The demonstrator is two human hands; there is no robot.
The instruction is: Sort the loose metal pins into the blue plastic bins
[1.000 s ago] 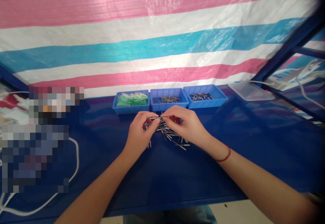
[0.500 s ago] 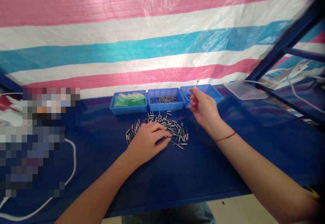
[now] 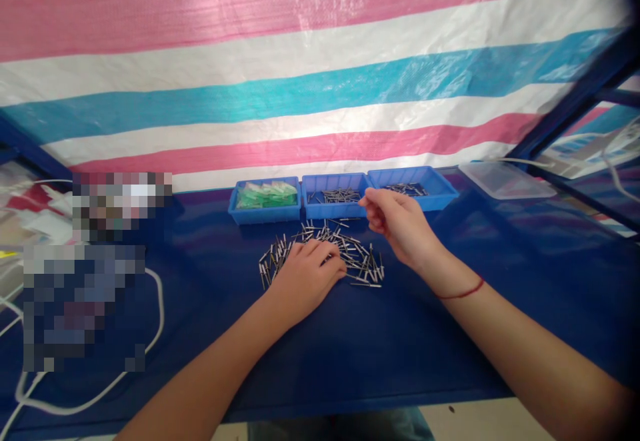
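Observation:
A loose pile of metal blind rivets (image 3: 363, 260) lies on the blue table, spread around my left hand (image 3: 313, 269). That hand rests low over the near side of the pile, thumb and forefinger pinched on a rivet whose shank points right. My right hand (image 3: 400, 224) is raised with its fingers closed in a pinch, in front of the gap between the middle blue bin (image 3: 333, 210) and the right blue bin (image 3: 440, 191). Whatever it may hold is hidden or too small to make out. Rivets lie in both of these bins.
The left blue bin (image 3: 265, 213) holds green-and-clear small bags (image 3: 267, 194). A clear plastic lid (image 3: 507, 180) lies at the back right. White cable (image 3: 161, 301) loops on the left, beside blurred-out items. A striped sheet (image 3: 300, 108) hangs behind the table (image 3: 380, 354).
My right hand has come down and slightly left relative to the right bin, and the rivet that stuck up from its fingers no longer shows. My left thumb and forefinger have closed together.

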